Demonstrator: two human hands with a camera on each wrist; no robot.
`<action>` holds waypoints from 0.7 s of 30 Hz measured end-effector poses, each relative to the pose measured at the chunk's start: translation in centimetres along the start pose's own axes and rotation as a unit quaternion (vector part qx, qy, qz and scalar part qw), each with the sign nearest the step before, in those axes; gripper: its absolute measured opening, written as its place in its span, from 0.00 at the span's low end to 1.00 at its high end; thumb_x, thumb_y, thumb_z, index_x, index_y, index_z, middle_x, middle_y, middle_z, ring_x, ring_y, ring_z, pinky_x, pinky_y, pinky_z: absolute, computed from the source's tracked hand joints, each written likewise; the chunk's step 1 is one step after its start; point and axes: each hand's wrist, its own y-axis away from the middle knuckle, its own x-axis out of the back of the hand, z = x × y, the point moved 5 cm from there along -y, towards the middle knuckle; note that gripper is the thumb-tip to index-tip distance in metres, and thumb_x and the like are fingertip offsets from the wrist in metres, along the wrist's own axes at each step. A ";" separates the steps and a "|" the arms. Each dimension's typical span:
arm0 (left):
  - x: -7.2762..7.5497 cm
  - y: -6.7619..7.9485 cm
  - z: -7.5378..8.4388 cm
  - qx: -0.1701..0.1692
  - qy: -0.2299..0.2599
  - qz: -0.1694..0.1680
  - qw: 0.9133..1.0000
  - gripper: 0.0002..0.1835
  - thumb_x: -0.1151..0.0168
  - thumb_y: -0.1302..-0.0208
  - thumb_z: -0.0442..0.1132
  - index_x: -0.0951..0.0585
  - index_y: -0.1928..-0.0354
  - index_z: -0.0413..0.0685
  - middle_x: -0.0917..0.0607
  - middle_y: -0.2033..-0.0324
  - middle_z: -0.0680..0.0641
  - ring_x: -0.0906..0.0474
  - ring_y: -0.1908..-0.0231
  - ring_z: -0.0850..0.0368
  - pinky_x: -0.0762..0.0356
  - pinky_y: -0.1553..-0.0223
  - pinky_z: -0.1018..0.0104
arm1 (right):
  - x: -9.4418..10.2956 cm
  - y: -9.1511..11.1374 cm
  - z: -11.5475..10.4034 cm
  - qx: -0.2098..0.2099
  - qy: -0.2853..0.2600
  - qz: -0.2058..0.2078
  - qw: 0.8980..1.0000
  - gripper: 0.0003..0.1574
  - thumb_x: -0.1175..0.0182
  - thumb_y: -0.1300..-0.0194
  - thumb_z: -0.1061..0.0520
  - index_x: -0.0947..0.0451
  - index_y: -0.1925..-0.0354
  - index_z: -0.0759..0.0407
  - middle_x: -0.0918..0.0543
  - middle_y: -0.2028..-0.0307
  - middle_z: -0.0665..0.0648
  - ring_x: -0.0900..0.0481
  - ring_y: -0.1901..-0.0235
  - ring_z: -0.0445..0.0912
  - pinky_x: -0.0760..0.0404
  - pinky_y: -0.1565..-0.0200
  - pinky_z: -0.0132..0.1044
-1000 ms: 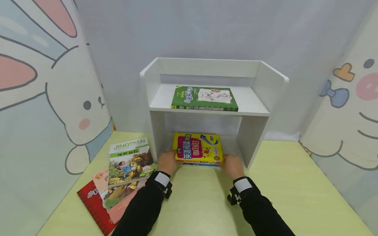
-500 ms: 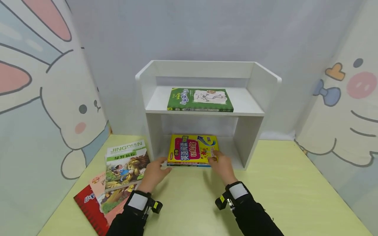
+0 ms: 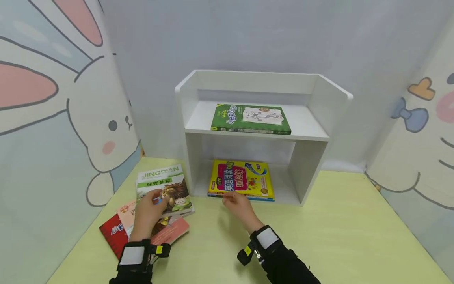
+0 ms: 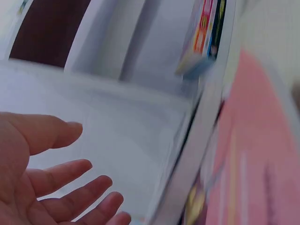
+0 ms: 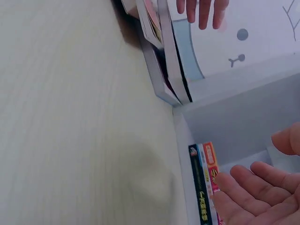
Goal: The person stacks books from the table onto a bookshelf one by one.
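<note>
Books (image 3: 177,205) piled loosely, lower left of head view. My left hand (image 3: 149,211) is over them, thumb and fingers apart, nothing held. My right hand (image 3: 240,208), just below frame center, fingers relaxed, also nothing held; near yellow book (image 3: 244,180) in shelf's (image 3: 308,165) lower bay, can't tell if touching. Green book (image 3: 252,119) flat on upper level.

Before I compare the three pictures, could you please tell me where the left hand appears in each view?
Head: the left hand is below and left of centre.
Left wrist: the left hand fills the lower left corner.
Right wrist: the left hand, fingers only, is at the top edge; the right hand is lower right.
Shared landmark: the white shelf.
</note>
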 end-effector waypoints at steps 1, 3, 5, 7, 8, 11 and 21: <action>0.5 -0.1 -0.8 0.017 -0.004 0.009 1.000 0.26 0.44 0.37 0.44 0.31 0.40 0.37 0.28 0.44 0.33 0.30 0.47 0.37 0.30 0.52 0.46 | -0.6 0.0 0.1 -0.009 -0.011 -0.010 1.000 0.19 0.46 0.35 0.55 0.25 0.50 0.65 0.20 0.57 0.58 0.23 0.55 0.51 0.24 0.53 0.43; 1.6 -0.1 -2.0 0.045 -0.015 0.025 0.999 0.27 0.45 0.36 0.44 0.32 0.40 0.35 0.30 0.43 0.31 0.32 0.46 0.35 0.31 0.52 0.44 | -1.6 -0.1 0.3 -0.026 -0.038 -0.025 0.999 0.19 0.45 0.35 0.55 0.25 0.51 0.66 0.20 0.57 0.57 0.23 0.56 0.50 0.24 0.53 0.43; 2.4 0.0 -3.1 0.067 -0.018 0.041 0.997 0.27 0.45 0.37 0.43 0.33 0.40 0.33 0.31 0.44 0.29 0.35 0.46 0.33 0.33 0.52 0.42 | -2.8 -0.1 0.4 -0.046 -0.089 -0.046 0.994 0.20 0.46 0.35 0.56 0.26 0.49 0.68 0.20 0.55 0.59 0.22 0.55 0.50 0.24 0.52 0.42; 2.8 0.0 -4.1 0.090 -0.005 0.042 0.995 0.29 0.46 0.36 0.44 0.35 0.39 0.32 0.34 0.42 0.27 0.37 0.45 0.31 0.31 0.54 0.42 | -3.9 -0.2 0.4 -0.069 -0.144 -0.065 0.985 0.22 0.47 0.34 0.56 0.28 0.48 0.71 0.21 0.53 0.62 0.22 0.54 0.52 0.24 0.52 0.42; 2.8 -0.1 -4.7 0.100 0.003 0.041 0.994 0.30 0.46 0.36 0.45 0.36 0.38 0.33 0.36 0.42 0.27 0.38 0.44 0.30 0.28 0.58 0.45 | -4.5 -0.2 0.3 -0.078 -0.170 -0.074 0.979 0.22 0.47 0.34 0.57 0.30 0.47 0.72 0.22 0.52 0.64 0.22 0.53 0.53 0.24 0.51 0.42; 2.0 -0.8 -7.0 0.133 0.044 0.025 0.990 0.36 0.47 0.36 0.51 0.41 0.34 0.35 0.40 0.38 0.27 0.40 0.43 0.30 0.24 0.66 0.51 | -5.9 -0.3 0.0 -0.100 -0.240 -0.090 0.961 0.25 0.50 0.32 0.58 0.35 0.44 0.76 0.25 0.48 0.68 0.24 0.49 0.56 0.26 0.49 0.43; 2.2 -1.0 -7.5 0.169 0.116 0.021 0.979 0.38 0.51 0.34 0.50 0.50 0.31 0.34 0.44 0.37 0.26 0.39 0.43 0.30 0.26 0.64 0.50 | -9.2 -0.3 0.2 -0.161 -0.372 -0.102 0.909 0.23 0.51 0.34 0.62 0.36 0.47 0.79 0.28 0.48 0.73 0.30 0.45 0.60 0.31 0.44 0.47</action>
